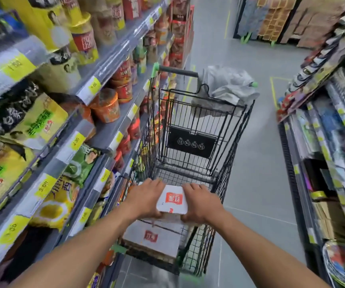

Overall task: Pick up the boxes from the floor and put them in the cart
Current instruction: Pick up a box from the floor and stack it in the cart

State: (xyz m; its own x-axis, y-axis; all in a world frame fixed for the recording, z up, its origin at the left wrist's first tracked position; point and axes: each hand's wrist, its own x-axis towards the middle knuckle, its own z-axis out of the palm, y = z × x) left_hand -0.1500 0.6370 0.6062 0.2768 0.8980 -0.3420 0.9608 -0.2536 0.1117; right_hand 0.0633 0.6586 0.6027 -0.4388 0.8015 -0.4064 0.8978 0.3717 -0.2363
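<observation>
White box [172,201] with red logo gripped between left hand [146,199] and right hand [201,202], over cart [219,183]; second box [152,239] lies directly beneath hands, inside basket.

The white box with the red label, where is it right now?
In the head view, the white box sits low and centre, gripped between the left hand and right hand, over the near end of the cart, above another box already inside.

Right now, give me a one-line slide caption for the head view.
Both hands, left hand and right hand, lower a white box into the shopping cart over another box.
</observation>
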